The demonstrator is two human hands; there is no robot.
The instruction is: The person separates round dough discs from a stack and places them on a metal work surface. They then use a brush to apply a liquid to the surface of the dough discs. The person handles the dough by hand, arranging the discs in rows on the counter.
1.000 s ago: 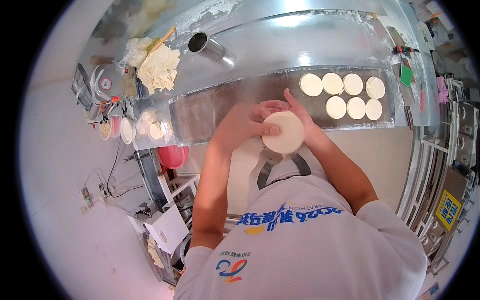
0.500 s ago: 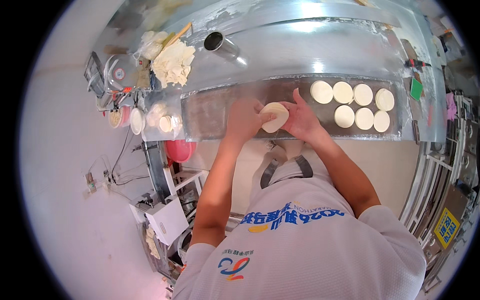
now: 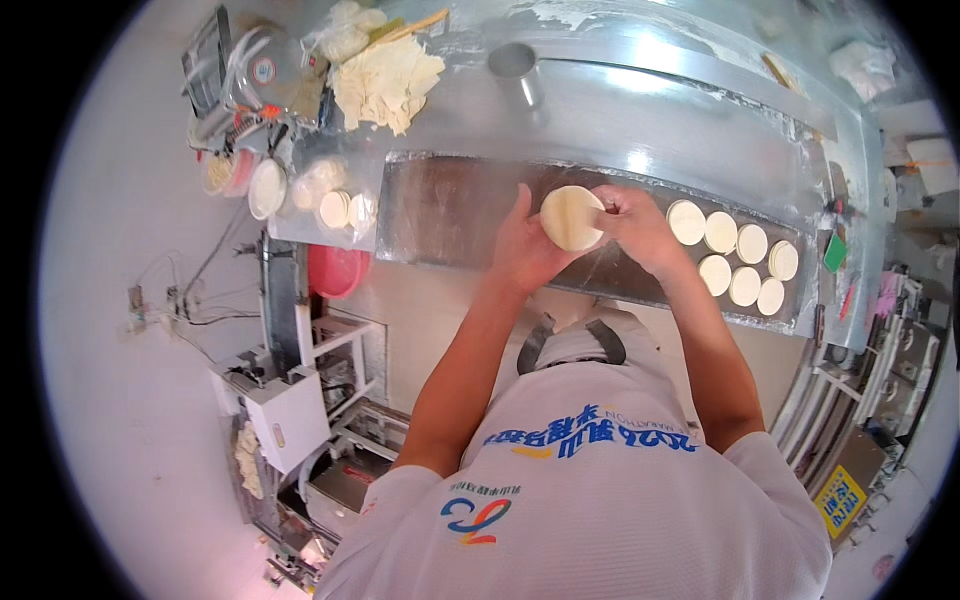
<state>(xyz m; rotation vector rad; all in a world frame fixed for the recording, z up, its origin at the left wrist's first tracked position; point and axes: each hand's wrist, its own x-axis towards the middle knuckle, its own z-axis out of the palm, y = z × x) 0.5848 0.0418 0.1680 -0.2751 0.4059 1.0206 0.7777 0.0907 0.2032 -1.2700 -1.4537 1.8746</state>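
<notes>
Head view. My right hand (image 3: 634,228) grasps the right edge of a pale round disc (image 3: 568,220), raised over the dark tray (image 3: 440,210); my left hand (image 3: 527,247), spread rather than clenched, supports its left side. Best, I judge: light pinch, flat support, sparing its shape.

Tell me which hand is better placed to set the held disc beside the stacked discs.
Probably the right: the right hand is nearer the stacked discs and appears to pinch the held disc's edge. The left hand is farther off, supporting the opposite side.
</notes>
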